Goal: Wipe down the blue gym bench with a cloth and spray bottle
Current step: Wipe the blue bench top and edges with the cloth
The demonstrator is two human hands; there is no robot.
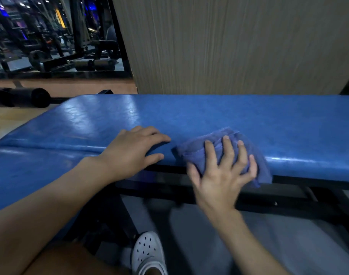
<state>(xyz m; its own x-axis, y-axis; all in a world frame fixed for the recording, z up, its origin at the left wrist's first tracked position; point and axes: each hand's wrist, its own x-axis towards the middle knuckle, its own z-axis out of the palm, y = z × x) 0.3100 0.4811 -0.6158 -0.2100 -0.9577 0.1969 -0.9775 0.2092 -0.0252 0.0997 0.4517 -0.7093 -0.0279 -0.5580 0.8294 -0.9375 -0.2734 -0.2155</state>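
a: where was the cloth (197, 153)?
b: on the near edge of the bench (209, 116), at 3 o'clock from the left hand (134, 149), draped partly over the side.
a: and the hands?
b: the right hand (221, 175) pressed it with spread fingers. the left lay flat on the bench, fingers loose, holding nothing.

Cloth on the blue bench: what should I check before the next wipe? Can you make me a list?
1. Cloth pressed under the spread fingers of the right hand: ok.
2. Cloth on the bench: ok, though part hangs over the near edge.
3. Left hand out of the way of a leftward wipe: not ok, it rests on the bench right beside the cloth.
4. Spray bottle within reach: cannot tell, not in view.
5. Bench sprayed: cannot tell, only shine shows.
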